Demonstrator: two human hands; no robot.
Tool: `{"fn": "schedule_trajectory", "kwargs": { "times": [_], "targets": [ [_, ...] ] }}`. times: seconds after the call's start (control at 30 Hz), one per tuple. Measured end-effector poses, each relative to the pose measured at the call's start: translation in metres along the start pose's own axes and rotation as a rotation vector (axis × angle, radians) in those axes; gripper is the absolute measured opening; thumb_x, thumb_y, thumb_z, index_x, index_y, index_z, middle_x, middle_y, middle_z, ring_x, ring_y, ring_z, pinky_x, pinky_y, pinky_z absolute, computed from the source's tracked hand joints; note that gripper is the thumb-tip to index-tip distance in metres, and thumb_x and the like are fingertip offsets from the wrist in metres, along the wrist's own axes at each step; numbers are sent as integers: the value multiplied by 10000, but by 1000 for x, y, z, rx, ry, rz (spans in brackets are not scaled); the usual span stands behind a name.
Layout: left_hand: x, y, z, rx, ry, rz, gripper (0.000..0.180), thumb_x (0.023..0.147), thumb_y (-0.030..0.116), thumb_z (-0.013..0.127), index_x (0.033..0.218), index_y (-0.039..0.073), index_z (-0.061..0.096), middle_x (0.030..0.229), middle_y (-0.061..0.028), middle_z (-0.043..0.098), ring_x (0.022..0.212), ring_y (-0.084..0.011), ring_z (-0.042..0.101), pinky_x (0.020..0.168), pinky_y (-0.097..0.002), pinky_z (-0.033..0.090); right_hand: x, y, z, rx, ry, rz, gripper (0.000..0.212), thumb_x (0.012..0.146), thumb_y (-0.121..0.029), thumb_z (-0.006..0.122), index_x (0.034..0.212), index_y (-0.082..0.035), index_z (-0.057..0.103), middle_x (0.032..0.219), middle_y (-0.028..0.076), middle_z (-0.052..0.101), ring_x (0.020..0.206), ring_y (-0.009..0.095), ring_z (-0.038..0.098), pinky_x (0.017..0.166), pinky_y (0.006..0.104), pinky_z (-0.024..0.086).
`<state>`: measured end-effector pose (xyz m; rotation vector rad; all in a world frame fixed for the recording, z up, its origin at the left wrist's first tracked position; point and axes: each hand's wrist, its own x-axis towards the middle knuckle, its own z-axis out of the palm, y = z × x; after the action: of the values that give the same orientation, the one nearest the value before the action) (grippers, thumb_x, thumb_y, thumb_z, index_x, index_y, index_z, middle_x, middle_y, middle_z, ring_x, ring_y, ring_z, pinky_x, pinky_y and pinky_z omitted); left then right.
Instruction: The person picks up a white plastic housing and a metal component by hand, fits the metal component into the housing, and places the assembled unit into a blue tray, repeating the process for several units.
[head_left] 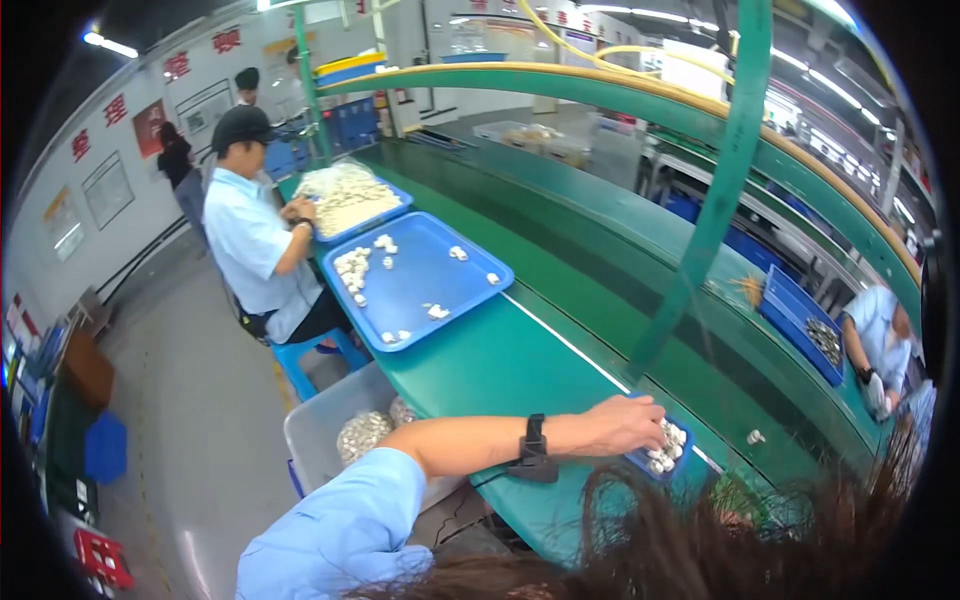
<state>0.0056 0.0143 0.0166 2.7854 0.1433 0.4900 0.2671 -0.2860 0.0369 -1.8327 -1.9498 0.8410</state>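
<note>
My left arm, in a light blue short sleeve with a black wrist strap [534, 440], stretches across the green bench. At its end my left hand [622, 424] is over a small blue tray [684, 462], its fingers curled down among small white-and-metal parts [664, 452]. Whatever lies between the fingertips is hidden. Dark hair covers the lower edge of the picture, and my right hand does not show. One loose part [755, 437] sits on the belt beyond the small tray.
A large blue tray [430, 270] holds scattered white parts; behind it, another tray [405, 200] is heaped with them. A seated co-worker [255, 230] handles that heap. A bin [310, 425] with bagged parts stands below the bench. A green post [715, 220] rises nearby. Another person [875, 335] works at right.
</note>
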Motion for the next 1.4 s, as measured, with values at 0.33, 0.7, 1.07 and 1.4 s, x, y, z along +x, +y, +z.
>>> {"fn": "schedule_trajectory", "kwargs": {
  "times": [0.33, 0.7, 1.07, 1.4],
  "targets": [
    [1, -80, 218, -312, -197, -51, 194, 937, 216, 762, 1060, 66, 766, 1009, -76, 704, 969, -281, 689, 815, -415, 562, 9, -33, -10, -126, 415, -186, 339, 1039, -217, 634, 1304, -22, 714, 1234, 232, 726, 1174, 367, 689, 1044, 471, 522],
    [-21, 34, 0, -562, -226, 119, 221, 945, 160, 763, 1135, 48, 785, 1049, -130, 786, 961, -296, 763, 822, -403, 601, 52, -38, 6, 513, 264, 103, 283, 962, -21, 750, 1239, 0, 696, 970, 28, 737, 870, 87, 684, 766, 251, 561],
    [-5, 45, 19, -544, -301, 127, 245, 939, 67, 766, 1180, 83, 802, 1172, -60, 797, 1066, -267, 748, 930, -389, 603, 33, -24, 8, 444, 242, 114, 202, 911, 11, 798, 1067, 3, 670, 904, 43, 739, 795, 105, 711, 706, 259, 573],
    [-10, 50, 19, -540, -311, 99, 289, 891, 141, 839, 1174, 98, 795, 1121, -42, 774, 976, -234, 726, 873, -365, 606, 40, -30, 9, 440, 233, 91, 192, 913, 0, 800, 1066, 9, 684, 900, 55, 757, 809, 113, 726, 712, 262, 575]
  ]
}}
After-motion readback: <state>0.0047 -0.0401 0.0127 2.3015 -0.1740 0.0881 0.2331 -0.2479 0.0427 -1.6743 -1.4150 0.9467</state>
